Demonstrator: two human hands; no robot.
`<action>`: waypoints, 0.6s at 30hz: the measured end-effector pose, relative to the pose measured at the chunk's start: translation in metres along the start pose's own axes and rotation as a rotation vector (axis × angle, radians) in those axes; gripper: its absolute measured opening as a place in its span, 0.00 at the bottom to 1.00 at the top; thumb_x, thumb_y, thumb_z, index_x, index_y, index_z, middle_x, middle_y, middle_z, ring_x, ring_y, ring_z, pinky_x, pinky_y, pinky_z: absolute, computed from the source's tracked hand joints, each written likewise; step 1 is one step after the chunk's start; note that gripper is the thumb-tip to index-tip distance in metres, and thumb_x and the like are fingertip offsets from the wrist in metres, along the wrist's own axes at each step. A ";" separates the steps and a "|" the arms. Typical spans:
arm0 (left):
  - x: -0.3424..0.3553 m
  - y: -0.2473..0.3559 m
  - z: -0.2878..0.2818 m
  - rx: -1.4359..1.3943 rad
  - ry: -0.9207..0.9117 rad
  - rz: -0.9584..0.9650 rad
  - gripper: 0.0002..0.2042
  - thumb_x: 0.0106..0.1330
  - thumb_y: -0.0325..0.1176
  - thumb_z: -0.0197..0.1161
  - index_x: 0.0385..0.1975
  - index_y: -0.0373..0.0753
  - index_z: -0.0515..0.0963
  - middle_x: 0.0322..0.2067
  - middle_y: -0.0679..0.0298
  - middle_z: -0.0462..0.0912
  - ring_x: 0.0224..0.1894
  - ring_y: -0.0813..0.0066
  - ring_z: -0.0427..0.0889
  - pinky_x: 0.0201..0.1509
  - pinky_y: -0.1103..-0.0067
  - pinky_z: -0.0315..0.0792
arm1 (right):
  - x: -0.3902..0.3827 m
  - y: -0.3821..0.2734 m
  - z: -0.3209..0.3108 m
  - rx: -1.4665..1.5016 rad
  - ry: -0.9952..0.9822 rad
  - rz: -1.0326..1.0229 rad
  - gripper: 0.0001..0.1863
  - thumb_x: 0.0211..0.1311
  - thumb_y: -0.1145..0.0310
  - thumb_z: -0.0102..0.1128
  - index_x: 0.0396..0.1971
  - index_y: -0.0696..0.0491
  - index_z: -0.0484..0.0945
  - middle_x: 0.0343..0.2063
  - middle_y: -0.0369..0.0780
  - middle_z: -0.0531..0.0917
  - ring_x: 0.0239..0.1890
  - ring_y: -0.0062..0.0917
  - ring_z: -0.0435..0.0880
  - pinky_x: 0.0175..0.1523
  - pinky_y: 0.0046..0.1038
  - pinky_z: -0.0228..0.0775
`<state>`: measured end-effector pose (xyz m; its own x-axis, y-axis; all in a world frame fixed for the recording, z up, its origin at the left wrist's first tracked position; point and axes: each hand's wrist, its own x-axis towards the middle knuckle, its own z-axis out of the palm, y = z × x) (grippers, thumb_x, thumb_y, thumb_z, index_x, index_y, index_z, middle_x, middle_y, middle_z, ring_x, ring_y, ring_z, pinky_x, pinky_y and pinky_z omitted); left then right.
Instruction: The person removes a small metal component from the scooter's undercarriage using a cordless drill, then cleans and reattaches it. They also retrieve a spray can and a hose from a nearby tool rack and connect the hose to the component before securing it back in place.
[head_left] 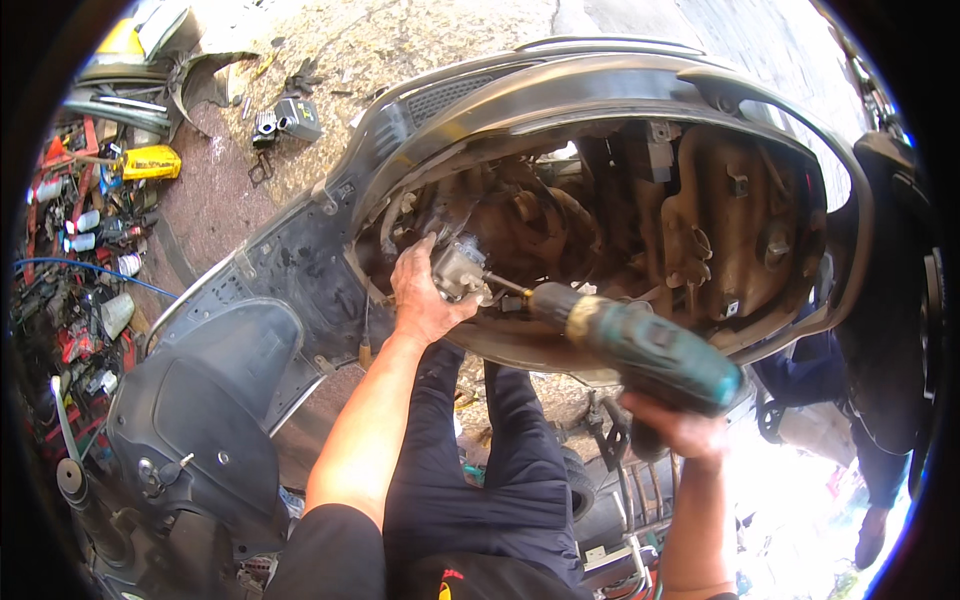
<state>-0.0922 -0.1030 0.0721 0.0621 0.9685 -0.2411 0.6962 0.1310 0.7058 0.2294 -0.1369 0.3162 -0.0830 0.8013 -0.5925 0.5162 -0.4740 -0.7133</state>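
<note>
My left hand (422, 298) has its fingers wrapped round a small grey metal carburetor (459, 270), held over the front of the scooter's open under-seat bay (540, 215). From the right, a teal and black cordless drill (665, 350) points at it, gripped by my right hand (682, 428). The drill's long thin bit (508, 285) reaches the carburetor's right side. Whether the tip sits in a screw is too small to tell. Part of the drill's grip is hidden by my fingers, and the drill is slightly blurred.
Grey scooter bodywork (215, 370) spreads to the lower left, with a key in its lock (180, 463). Tools and spare parts (85, 320) crowd the far left, near a yellow bottle (150, 162). A black part (298, 120) lies on the ground. Another person's leg (882, 465) stands at the right.
</note>
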 end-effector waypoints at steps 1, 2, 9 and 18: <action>-0.002 -0.001 0.001 0.007 0.009 0.004 0.55 0.36 0.45 0.85 0.71 0.37 0.64 0.64 0.49 0.73 0.69 0.47 0.67 0.75 0.57 0.59 | 0.006 -0.006 0.014 -0.035 -0.056 0.074 0.24 0.57 0.68 0.79 0.54 0.54 0.84 0.46 0.40 0.89 0.47 0.31 0.89 0.53 0.31 0.80; -0.002 -0.003 0.002 0.009 0.015 0.005 0.55 0.36 0.45 0.85 0.71 0.38 0.65 0.64 0.49 0.73 0.69 0.47 0.67 0.75 0.57 0.59 | 0.012 -0.011 0.024 -0.067 -0.059 0.032 0.25 0.56 0.68 0.79 0.54 0.54 0.84 0.45 0.41 0.90 0.46 0.32 0.89 0.53 0.31 0.80; -0.006 -0.008 0.007 -0.016 0.077 0.047 0.55 0.35 0.44 0.84 0.71 0.39 0.65 0.64 0.50 0.73 0.70 0.46 0.67 0.76 0.57 0.58 | 0.037 -0.028 0.069 -0.027 -0.079 0.131 0.24 0.56 0.68 0.79 0.53 0.56 0.84 0.44 0.43 0.90 0.46 0.30 0.89 0.53 0.32 0.80; -0.005 -0.009 0.011 -0.004 0.106 0.060 0.56 0.35 0.50 0.84 0.70 0.39 0.66 0.64 0.51 0.74 0.70 0.47 0.67 0.75 0.56 0.58 | 0.043 -0.021 0.081 -0.037 -0.049 0.037 0.24 0.56 0.69 0.78 0.53 0.56 0.84 0.44 0.43 0.89 0.45 0.31 0.88 0.53 0.32 0.80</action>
<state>-0.0911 -0.1117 0.0597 0.0273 0.9916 -0.1264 0.6908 0.0727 0.7194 0.1464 -0.1218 0.2753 -0.1045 0.7645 -0.6361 0.5506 -0.4882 -0.6771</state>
